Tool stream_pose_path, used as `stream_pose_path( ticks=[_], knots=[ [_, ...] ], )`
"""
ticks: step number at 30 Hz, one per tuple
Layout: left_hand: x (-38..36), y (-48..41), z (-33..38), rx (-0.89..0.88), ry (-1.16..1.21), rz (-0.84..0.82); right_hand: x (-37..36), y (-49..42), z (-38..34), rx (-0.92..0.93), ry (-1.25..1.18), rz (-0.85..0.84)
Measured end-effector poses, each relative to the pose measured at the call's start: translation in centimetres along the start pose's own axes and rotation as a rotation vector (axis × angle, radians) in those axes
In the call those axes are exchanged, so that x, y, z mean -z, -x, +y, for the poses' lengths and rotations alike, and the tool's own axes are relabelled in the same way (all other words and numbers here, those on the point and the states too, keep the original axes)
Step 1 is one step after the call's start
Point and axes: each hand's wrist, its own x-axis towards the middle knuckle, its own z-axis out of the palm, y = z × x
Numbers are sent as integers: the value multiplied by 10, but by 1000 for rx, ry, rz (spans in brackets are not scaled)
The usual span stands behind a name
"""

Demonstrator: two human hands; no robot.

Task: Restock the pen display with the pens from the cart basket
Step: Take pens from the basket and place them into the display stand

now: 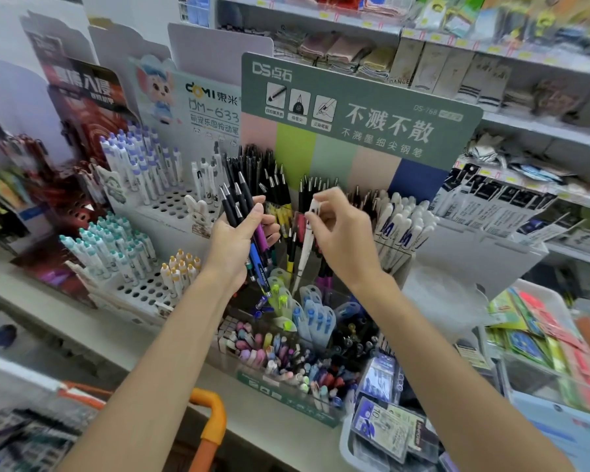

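Head view, and here's what we can make out. The green pen display (361, 107) has its back slots packed with black-capped pens (273, 185), and white pens (402, 223) fill the section at its right end. Clear bins (276, 356) in front hold pastel and blue ones. The left hand (235, 243) is up in front of the display, fingers wrapped round a bundle of pens (242, 216), clip ends up. The right hand (344, 233) pinches a single white pen (306, 243) near its top, point down over the middle slots. An orange cart handle (212, 417) pokes in at the bottom.
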Motion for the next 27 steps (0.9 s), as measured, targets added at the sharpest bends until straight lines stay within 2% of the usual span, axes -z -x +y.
stream_pose_path(
  ticks=[8, 11, 14, 18, 24, 27],
  knots=[
    [7, 6, 3, 29, -75, -61, -36, 16, 20, -90, 223, -241],
    [11, 9, 6, 64, -122, -112, -32, 10, 12, -35, 283, -183],
    [11, 10, 10, 91, -144, -195, -14, -7, -9, -34, 82, -9],
    [1, 13, 13, 120, -148, -305, -5, -24, -29, -172, -253, -95],
    [-8, 13, 7, 121, -182, -365, 1, -30, -25, -211, -267, -176],
    [-15, 14, 3, 114, -176, -366, 10, -29, -25, -191, -297, -79]
  ],
)
